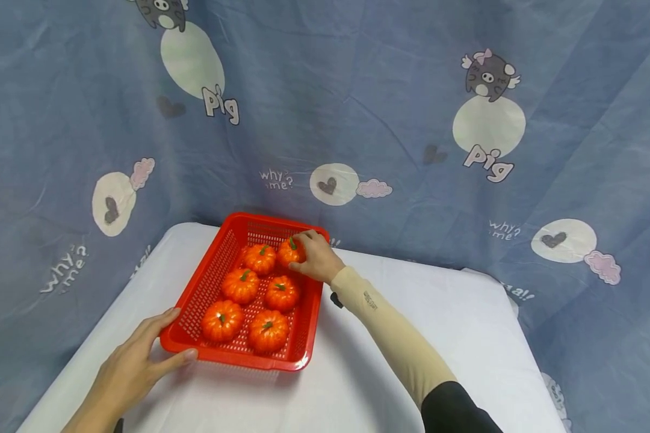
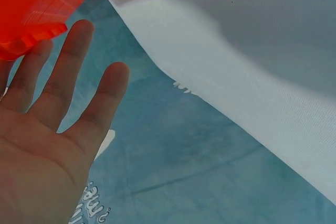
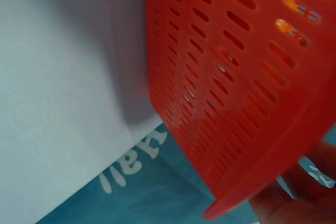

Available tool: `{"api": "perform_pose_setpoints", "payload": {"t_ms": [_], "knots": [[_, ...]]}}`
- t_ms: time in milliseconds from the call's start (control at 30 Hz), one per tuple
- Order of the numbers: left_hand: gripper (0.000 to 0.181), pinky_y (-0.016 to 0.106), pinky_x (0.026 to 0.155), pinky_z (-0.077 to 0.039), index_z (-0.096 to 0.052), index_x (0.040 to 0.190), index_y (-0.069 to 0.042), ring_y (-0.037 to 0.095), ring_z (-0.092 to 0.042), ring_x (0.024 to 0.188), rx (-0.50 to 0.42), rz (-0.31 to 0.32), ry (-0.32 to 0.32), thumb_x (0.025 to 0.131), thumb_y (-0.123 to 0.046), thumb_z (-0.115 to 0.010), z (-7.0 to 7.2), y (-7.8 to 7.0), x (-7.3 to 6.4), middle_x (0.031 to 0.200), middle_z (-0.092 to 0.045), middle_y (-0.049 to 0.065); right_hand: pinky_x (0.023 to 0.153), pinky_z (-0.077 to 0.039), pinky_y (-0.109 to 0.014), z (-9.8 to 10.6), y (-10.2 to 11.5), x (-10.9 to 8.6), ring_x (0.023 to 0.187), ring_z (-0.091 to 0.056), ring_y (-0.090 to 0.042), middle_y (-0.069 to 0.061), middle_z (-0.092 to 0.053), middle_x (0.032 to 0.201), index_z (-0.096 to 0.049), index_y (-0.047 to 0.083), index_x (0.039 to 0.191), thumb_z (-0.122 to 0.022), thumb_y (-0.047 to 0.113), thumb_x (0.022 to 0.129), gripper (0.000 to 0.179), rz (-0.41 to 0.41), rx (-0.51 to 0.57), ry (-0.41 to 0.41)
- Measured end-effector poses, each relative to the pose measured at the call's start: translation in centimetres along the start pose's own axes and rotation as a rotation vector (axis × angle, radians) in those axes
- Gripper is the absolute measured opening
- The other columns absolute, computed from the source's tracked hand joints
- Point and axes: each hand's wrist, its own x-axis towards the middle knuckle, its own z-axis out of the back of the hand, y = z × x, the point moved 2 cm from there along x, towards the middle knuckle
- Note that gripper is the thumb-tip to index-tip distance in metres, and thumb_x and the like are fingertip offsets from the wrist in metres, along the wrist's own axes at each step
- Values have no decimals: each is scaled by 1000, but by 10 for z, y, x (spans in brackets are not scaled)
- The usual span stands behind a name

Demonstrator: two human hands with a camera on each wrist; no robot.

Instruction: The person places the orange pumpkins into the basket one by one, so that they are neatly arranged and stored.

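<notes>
A red plastic basket [image 1: 238, 359] with slotted walls holds several small orange pumpkins with green stems. My right hand [image 1: 319, 257] reaches over the basket's right side and grips the pumpkin [image 1: 288, 254] in the far right corner, thumb and fingers around it. In the right wrist view the basket wall [image 3: 210, 77] covers most of that hand [image 3: 294, 203]. My left hand [image 1: 132, 355] is at the near left corner with its fingers extended, fingertips and thumb at the rim. The left wrist view shows this hand's straight fingers [image 2: 65, 77] beside the basket [image 2: 37, 9].
The basket is on a white-covered table [image 1: 390, 337], toward its left side. A blue cloth [image 1: 401, 108] printed with pigs and words hangs behind and around the table. Inside the basket, other pumpkins [image 1: 259, 260] sit close to the gripped one.
</notes>
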Motion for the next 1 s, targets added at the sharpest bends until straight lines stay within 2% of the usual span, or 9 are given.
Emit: {"api": "perform_pose_setpoints", "payload": {"t_ms": [233,533,833,1000], "knots": [[109,77,94,-39,-34,159,-17,49,-45,131,1,5,4,75,-79,-68,-1,1,1,152,-43,20,113,-41,-37,-7,-1,6,130,-51,-30,-17,-52,142,-56,4,140,-84,30,85,67,0,-63,34],[107,77,93,-39,-34,158,-19,49,-45,131,-4,-7,-10,76,-77,-69,1,0,0,152,-43,19,112,-43,-35,-16,-2,14,124,-56,-29,-18,-54,138,-60,4,135,-85,30,84,62,-8,-73,58],[105,77,93,-40,-36,158,-18,48,-46,130,-6,-20,-28,76,-75,-70,0,0,1,151,-44,19,106,-49,-36,-22,-4,20,116,-63,-28,-14,-53,139,-57,8,140,-84,36,83,69,-78,-111,95],[108,77,94,-39,-34,158,-17,49,-45,131,-6,7,4,76,-78,-67,-1,1,1,152,-42,20,102,-52,-40,-25,-4,22,115,-64,-30,-14,-53,143,-56,10,141,-83,40,84,70,-111,-153,115]]}}
